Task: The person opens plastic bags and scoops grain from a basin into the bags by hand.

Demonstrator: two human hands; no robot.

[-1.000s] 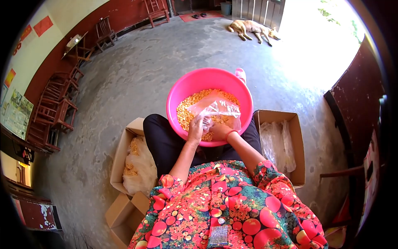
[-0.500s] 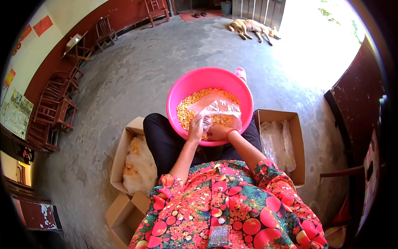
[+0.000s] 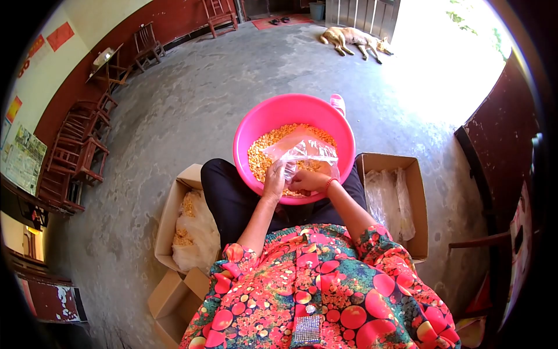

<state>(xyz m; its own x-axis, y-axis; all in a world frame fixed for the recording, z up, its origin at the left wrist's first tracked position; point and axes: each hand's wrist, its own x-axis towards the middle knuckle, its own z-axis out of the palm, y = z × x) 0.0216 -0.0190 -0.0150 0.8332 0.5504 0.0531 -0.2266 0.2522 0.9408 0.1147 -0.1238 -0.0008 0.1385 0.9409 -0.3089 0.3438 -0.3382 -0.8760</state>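
A pink basin [image 3: 247, 125] rests on my lap with yellow corn kernels [image 3: 261, 145] in it. Over the kernels lies a clear plastic bag [image 3: 305, 145], its near edge gripped by my left hand [image 3: 274, 181]. My right hand [image 3: 311, 181], a red band at its wrist, is low inside the basin beside the bag's near edge. Its fingers are curled close to the kernels, and what they hold is hidden.
On my left a cardboard box [image 3: 165, 232] holds bags of kernels; in front of it stands another open box [image 3: 174, 302]. To my right, a box [image 3: 422, 215] contains clear plastic bags. A dog [image 3: 354, 39] lies near the doorway. Wooden chairs [image 3: 75, 136] line the left wall.
My right hand has shifted slightly up and right within the basin, its fingers more visible now. My left hand and the bag have hardly moved.
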